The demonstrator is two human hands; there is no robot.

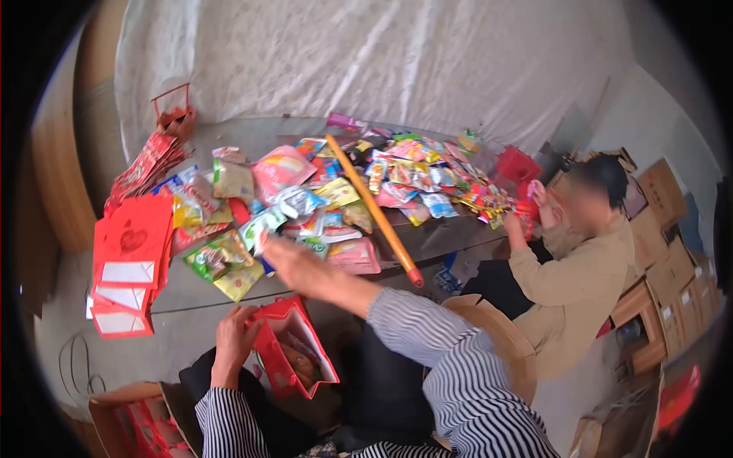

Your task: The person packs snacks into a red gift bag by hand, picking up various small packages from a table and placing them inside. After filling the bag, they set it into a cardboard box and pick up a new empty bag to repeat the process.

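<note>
My left hand grips the rim of a red paper gift bag, which stands tilted and open-topped at my lap. Inside the bag a few wrapped snacks show. Across the near part of the snack pile reaches my right hand, smeared by motion. Its fingertips overlap a pale green and white snack packet, and I cannot tell whether they hold it. Just left of that hand lie a green snack packet and a yellow one.
Flat red gift bags are stacked on the table's left. An orange pole crosses the snack pile. To the right, a seated person handles small pink-red items. Cardboard boxes stand at right, and an open carton holds red things at lower left.
</note>
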